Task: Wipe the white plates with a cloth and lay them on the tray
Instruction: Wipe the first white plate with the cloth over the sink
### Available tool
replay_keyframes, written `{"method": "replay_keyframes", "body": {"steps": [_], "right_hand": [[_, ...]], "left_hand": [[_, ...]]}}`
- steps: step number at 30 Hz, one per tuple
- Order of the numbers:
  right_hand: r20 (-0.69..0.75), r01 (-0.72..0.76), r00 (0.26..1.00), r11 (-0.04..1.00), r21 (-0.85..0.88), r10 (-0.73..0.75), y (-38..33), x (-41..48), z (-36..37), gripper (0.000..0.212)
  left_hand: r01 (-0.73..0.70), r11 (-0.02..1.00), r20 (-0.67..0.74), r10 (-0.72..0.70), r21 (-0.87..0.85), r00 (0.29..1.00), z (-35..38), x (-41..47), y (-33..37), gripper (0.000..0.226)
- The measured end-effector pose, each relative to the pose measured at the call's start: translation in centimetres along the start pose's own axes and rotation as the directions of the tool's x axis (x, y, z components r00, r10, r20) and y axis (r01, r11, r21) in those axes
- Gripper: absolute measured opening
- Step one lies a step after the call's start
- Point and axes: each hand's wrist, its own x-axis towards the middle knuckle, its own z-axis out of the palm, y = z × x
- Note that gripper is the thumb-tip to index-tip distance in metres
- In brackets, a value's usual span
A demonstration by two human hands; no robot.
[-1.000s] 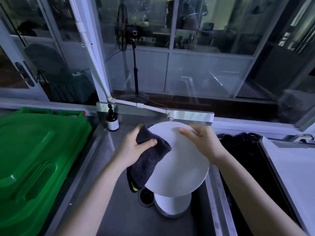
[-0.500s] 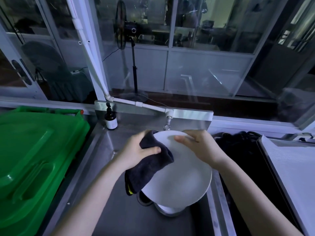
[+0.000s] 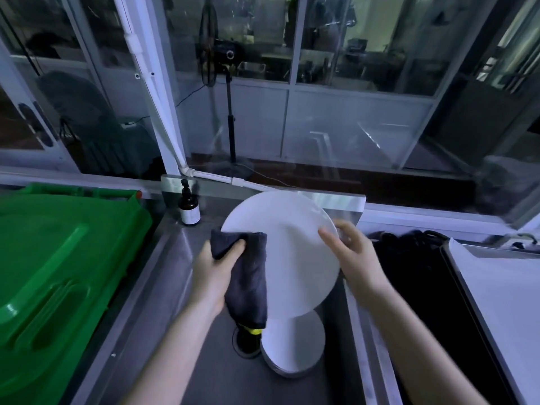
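Gripping plate (image 3: pixel 295 244) from right: right hand (image 3: pixel 354 255)

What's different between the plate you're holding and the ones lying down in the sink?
The held plate is tilted up in the air; the sink plates lie flat on the sink floor. The right hand grips the held plate's rim and the left hand holds a dark cloth against it; the sink plates are untouched. The held plate is single; the sink plates look stacked. Both are round and white.
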Motion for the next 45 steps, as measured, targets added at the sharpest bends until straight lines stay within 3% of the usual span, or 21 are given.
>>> {"method": "replay_keyframes", "body": {"steps": [2, 4, 6, 8, 10, 13, 15, 17, 21, 24, 27, 29, 31, 34, 36, 38, 40, 42, 45], "right_hand": [[0.213, 0.048, 0.977, 0.985, -0.164, -0.012, -1.4, 1.1, -1.0, 0.008], [0.339, 0.106, 0.941, 0.947, -0.304, 0.004, -2.2, 1.8, -0.8, 0.011], [0.372, 0.148, 0.928, 0.917, -0.369, 0.0, -2.5, 2.0, 0.1, 0.013], [0.344, 0.169, 0.938, 0.916, -0.363, -0.036, -2.3, 1.9, 0.5, 0.02], [0.258, 0.139, 0.964, 0.942, -0.306, -0.058, -1.7, 1.6, 0.3, 0.023], [-0.125, -0.047, 0.991, 0.998, -0.035, 0.043, 0.4, 0.2, 1.8, 0.035], [-0.408, -0.15, 0.883, 0.963, 0.224, 0.232, 2.0, -1.2, 4.7, 0.03], [-0.518, -0.167, 0.797, 0.937, 0.308, 0.312, 2.9, -2.6, 6.8, 0.024], [-0.307, -0.175, 0.928, 0.975, 0.14, 0.211, 3.1, -1.7, 4.6, 0.018], [-0.022, -0.039, 0.999, 0.999, -0.02, 0.039, 1.2, 0.6, 0.9, 0.017], [0.3, 0.108, 0.954, 0.958, -0.266, -0.024, -0.9, 2.0, -0.4, 0.015], [0.4, 0.18, 0.917, 0.908, -0.379, -0.015, -1.3, 2.4, 0.2, 0.029], [0.425, 0.235, 0.904, 0.875, -0.423, -0.038, -1.3, 2.3, 0.9, 0.041], [0.307, 0.217, 0.946, 0.899, -0.379, -0.099, -0.3, 1.6, 0.5, 0.033], [0.049, 0.089, 0.996, 0.959, -0.269, -0.079, 1.1, 0.6, 0.7, 0.034], [-0.251, -0.05, 0.967, 0.999, -0.012, 0.045, 2.8, -0.8, 2.3, 0.034], [-0.416, -0.136, 0.891, 0.981, 0.137, 0.181, 4.2, -2.2, 4.1, 0.031], [-0.367, -0.156, 0.913, 0.983, 0.093, 0.18, 4.6, -2.8, 4.4, 0.028], [-0.106, -0.042, 0.994, 0.999, -0.026, 0.039, 2.7, -1.4, 2.2, 0.006]], "left_hand": [[-0.133, 0.989, 0.159, 0.121, 0.069, 0.98, -0.8, 0.9, 1.1, 0.02], [-0.275, 0.952, 0.344, 0.214, 0.138, 0.914, -1.0, 1.6, 2.1, 0.03], [-0.342, 0.924, 0.484, 0.225, 0.169, 0.846, -0.9, 1.7, 3.0, 0.041], [-0.348, 0.926, 0.522, 0.228, 0.145, 0.822, -0.8, 1.7, 2.8, 0.04], [-0.312, 0.946, 0.446, 0.241, 0.093, 0.862, -0.9, 1.6, 1.8, 0.038], [-0.137, 0.984, 0.111, 0.125, 0.11, 0.986, 0.0, 0.6, -1.7, 0.042], [0.128, 0.99, -0.116, -0.121, 0.053, 0.986, 1.6, -0.6, -3.3, 0.044], [0.235, 0.971, -0.188, -0.238, -0.039, 0.953, 2.4, -1.2, -4.1, 0.035], [0.069, 0.997, -0.053, -0.071, -0.046, 0.996, 0.4, 0.0, -2.6, 0.026], [-0.093, 0.991, 0.13, 0.08, 0.097, 0.988, -1.0, 0.9, -0.4, 0.02], [-0.253, 0.953, 0.402, 0.169, 0.165, 0.9, -1.8, 1.6, 2.1, 0.031], [-0.341, 0.918, 0.554, 0.182, 0.2, 0.812, -1.6, 1.4, 3.2, 0.043], [-0.365, 0.91, 0.597, 0.184, 0.198, 0.781, -1.2, 1.0, 3.1, 0.047], [-0.254, 0.959, 0.451, 0.173, 0.126, 0.876, -1.2, 0.1, 1.1, 0.041], [-0.111, 0.992, 0.239, 0.093, 0.066, 0.967, -0.8, -0.9, -0.7, 0.024], [0.034, 0.999, 0.036, -0.034, -0.01, 0.999, 0.1, -1.9, -2.2, 0.024], [0.128, 0.99, -0.073, -0.132, -0.056, 0.989, 0.8, -2.1, -3.1, 0.021], [0.121, 0.99, -0.042, -0.124, -0.072, 0.991, 0.3, -1.5, -3.4, 0.011], [-0.011, 0.998, 0.052, 0.008, 0.055, 0.999, -1.4, 0.0, -2.4, 0.006]]}}
